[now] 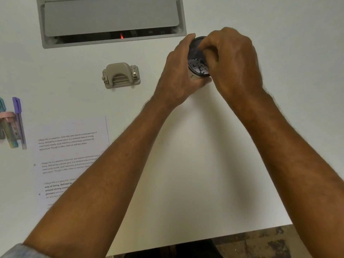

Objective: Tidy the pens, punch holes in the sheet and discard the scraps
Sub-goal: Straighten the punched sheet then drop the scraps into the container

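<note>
My left hand [179, 71] wraps around a small dark round container [197, 58] holding several white paper scraps [198, 66]. My right hand [232, 62] is over its rim with the fingertips bunched inside the opening; what they pinch is hidden. A grey hole punch [121, 75] stands on the white table [195, 164] to the left of my hands. The printed sheet [70, 155] lies at the lower left, partly under my left forearm, with two punched holes near its left edge. A purple pen [19, 121] and other pens [8, 131] lie at the far left edge.
A grey cable hatch [111, 19] is set into the table at the back, with a red light in its slot. The table's front edge [223, 235] runs across the bottom right, with dark patterned floor [260, 244] below it.
</note>
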`<state>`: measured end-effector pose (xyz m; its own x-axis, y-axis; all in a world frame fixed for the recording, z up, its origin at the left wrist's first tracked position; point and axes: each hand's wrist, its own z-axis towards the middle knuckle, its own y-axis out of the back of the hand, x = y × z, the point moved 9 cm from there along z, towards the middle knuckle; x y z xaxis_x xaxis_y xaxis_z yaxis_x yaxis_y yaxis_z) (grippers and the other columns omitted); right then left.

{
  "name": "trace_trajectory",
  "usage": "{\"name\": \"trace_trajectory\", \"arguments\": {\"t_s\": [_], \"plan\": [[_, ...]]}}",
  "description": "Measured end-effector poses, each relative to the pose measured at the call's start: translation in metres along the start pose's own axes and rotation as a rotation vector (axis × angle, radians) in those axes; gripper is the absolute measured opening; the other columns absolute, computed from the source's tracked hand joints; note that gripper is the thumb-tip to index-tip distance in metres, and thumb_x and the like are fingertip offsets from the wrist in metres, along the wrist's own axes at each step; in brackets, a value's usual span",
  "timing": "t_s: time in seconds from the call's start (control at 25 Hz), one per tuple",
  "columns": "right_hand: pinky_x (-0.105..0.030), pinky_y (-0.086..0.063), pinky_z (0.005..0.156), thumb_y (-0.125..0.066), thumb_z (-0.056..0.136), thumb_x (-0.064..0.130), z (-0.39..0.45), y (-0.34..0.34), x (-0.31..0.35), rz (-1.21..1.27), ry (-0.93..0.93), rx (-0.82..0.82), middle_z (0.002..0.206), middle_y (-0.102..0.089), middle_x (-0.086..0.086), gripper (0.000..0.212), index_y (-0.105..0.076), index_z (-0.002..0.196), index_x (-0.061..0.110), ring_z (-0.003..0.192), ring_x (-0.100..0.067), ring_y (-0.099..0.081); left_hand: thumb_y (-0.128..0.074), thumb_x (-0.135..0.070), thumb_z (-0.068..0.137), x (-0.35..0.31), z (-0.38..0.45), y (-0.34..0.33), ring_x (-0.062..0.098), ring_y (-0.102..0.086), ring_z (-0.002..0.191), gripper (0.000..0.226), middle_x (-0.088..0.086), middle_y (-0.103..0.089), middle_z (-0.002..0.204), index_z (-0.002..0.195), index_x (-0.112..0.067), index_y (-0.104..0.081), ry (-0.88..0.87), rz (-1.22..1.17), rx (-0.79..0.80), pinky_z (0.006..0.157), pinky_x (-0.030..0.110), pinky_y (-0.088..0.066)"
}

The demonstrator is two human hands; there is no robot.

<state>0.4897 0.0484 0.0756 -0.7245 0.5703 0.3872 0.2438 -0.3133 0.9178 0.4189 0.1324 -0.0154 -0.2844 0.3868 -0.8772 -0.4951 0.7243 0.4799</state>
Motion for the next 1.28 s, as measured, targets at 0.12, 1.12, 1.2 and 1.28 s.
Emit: {"name": "trace_trajectory", "arguments": {"t_s": [0.12,1.12,1.2,1.28], "plan": [[-0.031,-0.058,0.082,-0.054,0.1,0.014,-0.016,0.018,0.003,0.201,-0.022,-0.146,0.108,-0.069,-0.004,0.022,-0.073,0.112,0.014,0.095,-0.013,-0.066,-0.081,-0.047,0.079,0.003,-0.026,0.018,0.023,-0.046,0.141,0.1,0.005,-0.047,0.155,0.156,-0.007,-0.031,0.005,0.088,-0.031,0.119,0.039,-0.04],[-0.048,-0.019,0.129,-0.041,0.11,0.018,-0.2,-0.17,0.084,0.05,0.226,0.235,0.169,-0.026,-0.019,0.054,-0.03,0.16,0.0,0.159,-0.03,-0.019,-0.044,-0.004,0.098,0.085,-0.22,0.05,0.025,-0.026,0.157,0.051,0.011,-0.037,0.164,0.149,-0.007,-0.047,0.094,0.472,-0.124,0.131,0.041,-0.015],[-0.046,-0.021,0.129,-0.041,0.111,0.013,-0.207,-0.166,0.083,0.008,0.34,0.274,0.168,-0.027,-0.019,0.051,-0.031,0.159,0.0,0.159,-0.031,-0.021,-0.044,-0.002,0.099,0.084,-0.221,0.051,0.026,-0.028,0.156,0.05,0.011,-0.038,0.163,0.148,-0.006,-0.048,0.091,0.466,-0.14,0.13,0.041,-0.016],[-0.04,-0.019,0.13,-0.037,0.111,0.007,-0.215,-0.159,0.078,-0.006,0.413,0.325,0.167,-0.03,-0.019,0.049,-0.033,0.158,-0.001,0.158,-0.031,-0.024,-0.042,-0.004,0.101,0.083,-0.221,0.05,0.027,-0.028,0.156,0.048,0.012,-0.038,0.164,0.149,-0.004,-0.048,0.078,0.488,-0.133,0.13,0.042,-0.018]]}}
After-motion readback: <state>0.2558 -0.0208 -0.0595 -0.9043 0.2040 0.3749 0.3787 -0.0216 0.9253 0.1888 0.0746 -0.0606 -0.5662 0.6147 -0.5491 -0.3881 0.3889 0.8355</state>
